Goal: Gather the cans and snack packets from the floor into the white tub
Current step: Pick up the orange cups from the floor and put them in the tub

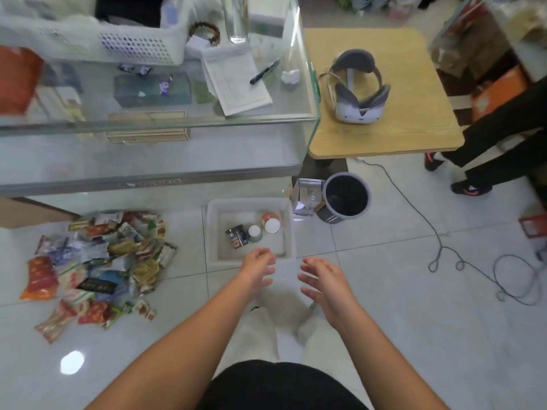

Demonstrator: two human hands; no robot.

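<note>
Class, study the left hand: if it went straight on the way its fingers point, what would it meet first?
Most likely the white tub: the left hand, open, points forward over the tub's near rim, towards the white-lidded cans inside. Its height above the floor is unclear.

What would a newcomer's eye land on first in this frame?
Likely the bright heap of snack packets on the floor at left. Next the white tub at centre, holding two cans and a dark packet, with the left hand and right hand open and empty at its near edge. A grey headset lies on the wooden table at upper right.
</note>
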